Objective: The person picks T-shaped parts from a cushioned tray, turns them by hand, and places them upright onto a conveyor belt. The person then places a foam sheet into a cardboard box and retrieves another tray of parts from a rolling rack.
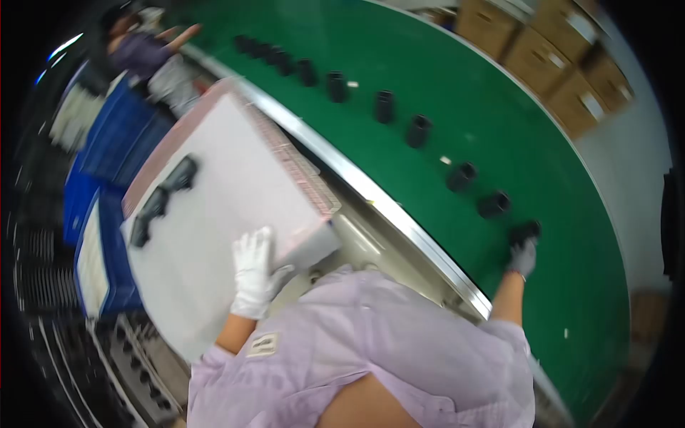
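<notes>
My left hand (252, 274), in a white glove, lies flat with spread fingers on the white-topped stack (207, 235) beside me. Farther back on that stack are several dark, curved plastic parts (153, 207). Over the green conveyor belt (428, 235) my right hand (523, 258), in a grey glove, is closed on a black cylindrical part (526, 231). That part is blurred and partly hidden by the fingers. Ahead of it, a row of similar black cylinders leads away along the belt, the nearest black cylinder (494, 205) just past my fingers.
A metal rail (371, 192) edges the belt. Blue bins (118, 143) stand left of the stack, and a person (146, 57) works at the far left. Cardboard boxes (542, 60) are piled beyond the belt. Small pale pieces (445, 160) lie on the belt.
</notes>
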{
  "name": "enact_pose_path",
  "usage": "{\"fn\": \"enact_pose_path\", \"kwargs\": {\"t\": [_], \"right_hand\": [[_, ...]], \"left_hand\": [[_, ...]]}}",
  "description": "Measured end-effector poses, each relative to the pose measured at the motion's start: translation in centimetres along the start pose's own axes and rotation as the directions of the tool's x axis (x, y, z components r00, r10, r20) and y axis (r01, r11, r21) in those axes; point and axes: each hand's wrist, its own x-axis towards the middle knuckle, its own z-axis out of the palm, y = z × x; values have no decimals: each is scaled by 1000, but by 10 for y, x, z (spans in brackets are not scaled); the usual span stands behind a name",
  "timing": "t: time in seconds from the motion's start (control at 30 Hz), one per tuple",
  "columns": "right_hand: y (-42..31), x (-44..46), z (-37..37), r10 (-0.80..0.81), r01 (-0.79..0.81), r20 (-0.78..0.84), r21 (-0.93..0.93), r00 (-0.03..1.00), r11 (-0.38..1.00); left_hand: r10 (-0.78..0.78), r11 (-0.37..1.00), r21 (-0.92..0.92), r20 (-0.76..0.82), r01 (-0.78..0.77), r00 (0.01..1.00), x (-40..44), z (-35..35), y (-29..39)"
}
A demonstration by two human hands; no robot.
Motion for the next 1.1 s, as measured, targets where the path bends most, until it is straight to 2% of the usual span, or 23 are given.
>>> {"fn": "enact_pose_path", "kwargs": {"t": [0.03, 0.07, 0.1, 0.13, 0.27, 0.3, 0.33, 0.4, 0.47, 0.53, 0.6, 0.63, 0.67, 0.7, 0.77, 0.8, 0.83, 0.9, 0.93, 0.97, 1.0, 1.07, 1.1], "right_hand": [[-11, -9, 7, 95, -86, -44, 173, 994, 981], [9, 8, -8, 77, -82, 37, 155, 996, 985], [7, 2, -5, 102, -98, -25, 117, 995, 988], [4, 2, -5, 161, -161, -37, 3, 986, 987], [-23, -33, 12, 152, -160, -148, -45, 977, 986], [-23, -34, 10, 138, -145, -138, -42, 981, 989], [-22, -34, 3, 85, -120, -166, -214, 982, 970], [-48, -58, 17, 178, -220, -248, -152, 952, 964], [-74, -105, 48, 55, -93, -290, -119, 955, 989], [-96, -142, 79, -168, 132, -266, -149, 949, 980], [-122, -178, 123, -338, 345, -115, 44, 934, 938], [-142, -200, 150, -382, 380, -100, -36, 919, 924], [-156, -215, 171, -514, 509, -13, -118, 858, 852], [-182, -250, 201, -532, 535, 66, -36, 844, 844], [-212, -299, 244, -622, 638, 220, -3, 752, 770], [-227, -333, 268, -621, 617, 282, 114, 731, 779], [-236, -367, 286, -561, 543, 403, 170, 724, 823], [-243, -420, 307, -469, 538, 731, 165, 496, 826], [-247, -438, 315, -364, 553, 868, 131, 337, 823], [-232, -443, 328, -283, 385, 940, 193, 190, 902], [-227, -451, 340, -33, -11, 999, 33, 34, 999], [-246, -478, 341, 175, -151, 978, -191, -111, 970], [-245, -481, 344, 178, -160, 979, -192, -99, 968]], "left_hand": [[-31, 999, -20, 19, 32, 999, 1, -3, -1], [-49, 998, -27, 42, 50, 998, 4, -11, 1], [-42, 999, 6, -35, 42, 999, -2, 7, -7], [-51, 998, -38, 6, 51, 999, 2, -4, -3], [34, 964, -260, -69, -51, 997, 13, -25, -34], [61, 963, -245, -221, -116, 973, 25, -31, -60], [92, 959, -218, -366, -181, 926, 39, -39, -87], [-16, 999, -44, -507, -7, 862, 74, -49, -158], [-226, 974, -68, -336, 216, 914, 109, -69, -219], [-179, 983, -10, -282, 184, 943, 141, -73, -249], [-128, 989, 45, -220, 141, 967, 169, -74, -258], [-263, 965, 31, 61, 261, 963, 185, -79, -255], [-368, 926, 54, 343, 373, 864, 192, -81, -251], [-352, 932, 41, 349, 361, 869, 193, -82, -248], [-432, 656, -566, 261, 500, 863, 188, -86, -240], [-388, 228, -900, 266, 371, 883, 176, -103, -222], [-349, 266, -962, -35, 64, 937, 182, -77, -234], [-111, -379, -924, -8, -50, 994, 147, -109, -195], [-114, -481, -873, -26, -78, 993, 130, -117, -172], [-121, -577, -810, -41, -104, 992, 116, -120, -153], [-32, -628, -772, -94, -93, 995, 104, -118, -142], [-41, -578, -805, -135, -134, 990, 86, -117, -118], [-23, -565, -813, -160, -145, 987, 77, -113, -112]]}}
